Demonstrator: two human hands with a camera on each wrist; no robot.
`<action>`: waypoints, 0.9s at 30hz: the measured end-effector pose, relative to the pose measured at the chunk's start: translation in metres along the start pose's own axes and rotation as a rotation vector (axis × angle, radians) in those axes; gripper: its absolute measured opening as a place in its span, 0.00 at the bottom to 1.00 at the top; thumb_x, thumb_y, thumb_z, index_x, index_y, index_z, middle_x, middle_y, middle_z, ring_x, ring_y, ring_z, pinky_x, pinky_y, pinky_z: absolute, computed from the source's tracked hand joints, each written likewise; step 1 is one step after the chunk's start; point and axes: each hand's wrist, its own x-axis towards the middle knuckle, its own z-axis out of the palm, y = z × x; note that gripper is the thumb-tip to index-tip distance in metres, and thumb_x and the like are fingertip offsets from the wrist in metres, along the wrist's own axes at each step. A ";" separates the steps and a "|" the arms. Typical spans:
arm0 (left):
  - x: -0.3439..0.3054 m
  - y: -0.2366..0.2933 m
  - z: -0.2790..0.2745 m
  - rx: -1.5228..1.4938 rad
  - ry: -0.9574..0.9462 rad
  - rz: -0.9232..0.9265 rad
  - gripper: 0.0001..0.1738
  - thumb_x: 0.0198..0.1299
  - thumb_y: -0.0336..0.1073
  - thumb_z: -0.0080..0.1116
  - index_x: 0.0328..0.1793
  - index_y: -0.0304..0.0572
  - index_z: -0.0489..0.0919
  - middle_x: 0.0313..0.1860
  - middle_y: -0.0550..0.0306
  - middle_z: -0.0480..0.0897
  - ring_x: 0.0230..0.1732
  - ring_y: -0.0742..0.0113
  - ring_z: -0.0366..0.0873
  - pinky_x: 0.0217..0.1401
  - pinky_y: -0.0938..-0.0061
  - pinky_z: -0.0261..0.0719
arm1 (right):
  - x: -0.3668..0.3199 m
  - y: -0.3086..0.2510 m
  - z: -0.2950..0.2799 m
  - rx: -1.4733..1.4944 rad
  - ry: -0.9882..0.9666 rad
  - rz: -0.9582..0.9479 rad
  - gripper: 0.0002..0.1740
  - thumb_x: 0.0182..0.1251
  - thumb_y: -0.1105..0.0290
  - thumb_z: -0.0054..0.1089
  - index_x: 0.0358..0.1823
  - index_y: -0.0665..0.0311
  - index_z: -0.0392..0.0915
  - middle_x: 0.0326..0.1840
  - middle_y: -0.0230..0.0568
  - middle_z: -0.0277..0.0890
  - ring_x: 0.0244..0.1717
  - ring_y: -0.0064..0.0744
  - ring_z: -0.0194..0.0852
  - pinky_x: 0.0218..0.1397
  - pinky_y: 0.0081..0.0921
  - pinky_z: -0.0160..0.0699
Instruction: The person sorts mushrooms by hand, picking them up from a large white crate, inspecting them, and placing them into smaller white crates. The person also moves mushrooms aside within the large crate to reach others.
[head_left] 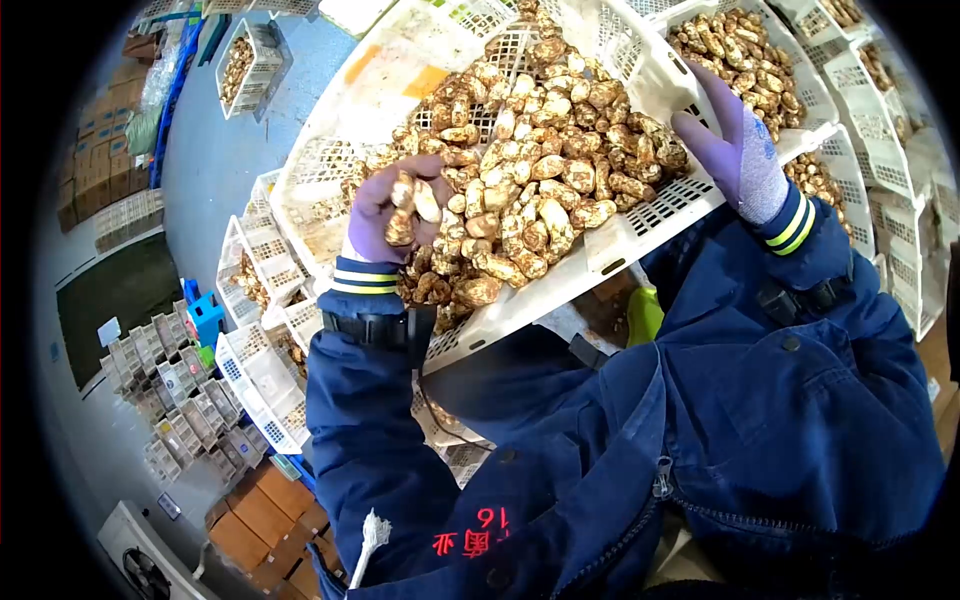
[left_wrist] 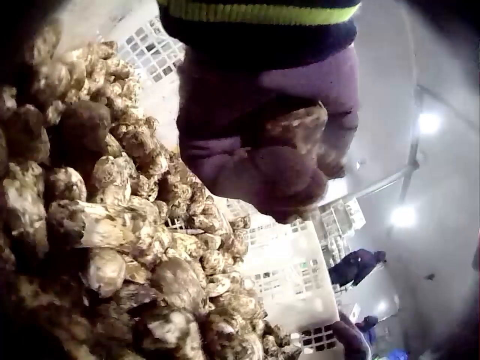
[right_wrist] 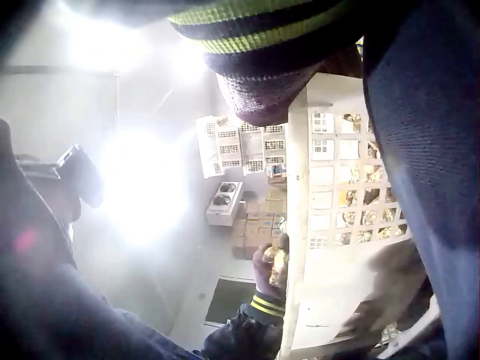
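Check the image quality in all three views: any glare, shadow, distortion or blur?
Head: mushrooms fairly crisp, strong fisheye bending, black rounded edges. Left wrist: left hand shadowed, lower-left corner dark, ceiling lamps blown out. Right wrist: heavy glare swamps the left side, crate wall pale, dark sleeve cuff overhead.

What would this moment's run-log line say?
left hand: holds mushrooms | right hand: at rim of white crate | crate contents: more mushrooms, heaped

open room above pile (head_left: 540,180), crate walls (head_left: 610,255) around
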 end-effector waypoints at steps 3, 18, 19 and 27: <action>0.022 -0.003 0.003 -0.273 -0.153 -0.101 0.34 0.69 0.60 0.44 0.57 0.32 0.78 0.53 0.31 0.78 0.32 0.52 0.84 0.25 0.72 0.85 | 0.001 -0.005 -0.001 0.062 -0.012 0.094 0.35 0.68 0.58 0.56 0.71 0.69 0.60 0.65 0.58 0.69 0.66 0.47 0.69 0.67 0.36 0.67; 0.057 -0.008 0.079 1.536 -0.375 0.259 0.12 0.61 0.40 0.57 0.49 0.49 0.83 0.42 0.46 0.83 0.44 0.46 0.81 0.47 0.60 0.79 | 0.000 -0.003 -0.003 0.156 0.002 0.093 0.34 0.67 0.58 0.57 0.68 0.71 0.63 0.58 0.64 0.74 0.59 0.54 0.76 0.60 0.38 0.74; 0.044 0.002 0.073 1.615 -0.437 0.131 0.12 0.60 0.39 0.58 0.49 0.50 0.83 0.40 0.46 0.83 0.43 0.47 0.82 0.47 0.60 0.79 | 0.000 0.000 -0.001 0.117 0.023 0.066 0.34 0.67 0.57 0.57 0.68 0.71 0.63 0.58 0.64 0.74 0.58 0.55 0.76 0.60 0.39 0.74; 0.037 0.040 0.085 1.470 0.072 0.193 0.16 0.60 0.42 0.64 0.50 0.42 0.84 0.38 0.47 0.86 0.38 0.63 0.84 0.43 0.71 0.80 | 0.000 -0.002 0.002 0.132 0.047 0.070 0.34 0.66 0.56 0.56 0.68 0.70 0.63 0.57 0.65 0.74 0.58 0.56 0.76 0.59 0.39 0.75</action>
